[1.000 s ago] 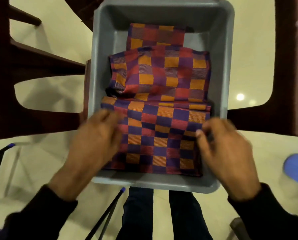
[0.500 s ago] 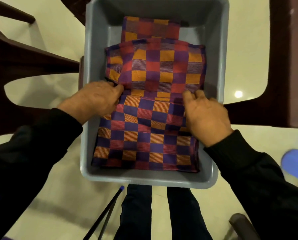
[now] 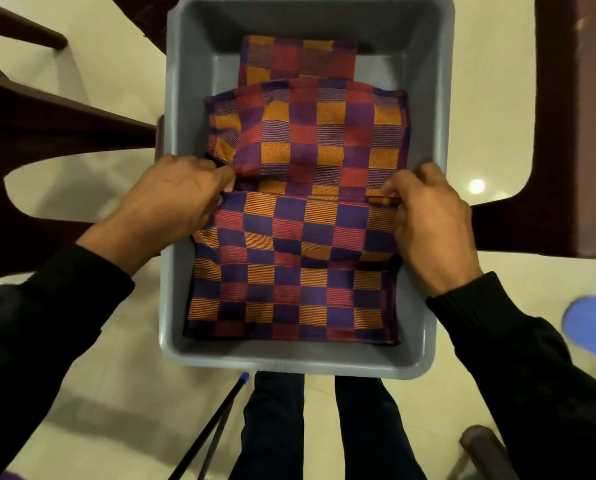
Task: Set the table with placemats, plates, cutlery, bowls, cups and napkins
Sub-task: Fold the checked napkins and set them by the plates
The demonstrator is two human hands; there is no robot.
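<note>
Since the earlier frame both hands moved outward to the folded edge: left hand (image 3: 177,199) and right hand (image 3: 428,220) fingers pinch the nearest placemat (image 3: 289,268) in the grey tub (image 3: 441,98), likely for a level lift.

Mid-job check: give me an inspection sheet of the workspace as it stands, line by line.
Surface: grey tub seen from above over a pale floor; what carries it is not visible.
Job's things: three folded checked cloths in the tub, near cloth, middle cloth and far cloth, overlapping.
Clutter: nothing seen in the tub.
Hands: left hand and right hand each pinch the near cloth's far edge at a corner.
Cables: nothing seen.
Surroundings: dark wooden furniture on both sides, black rods with blue tips, a blue object at right.
</note>
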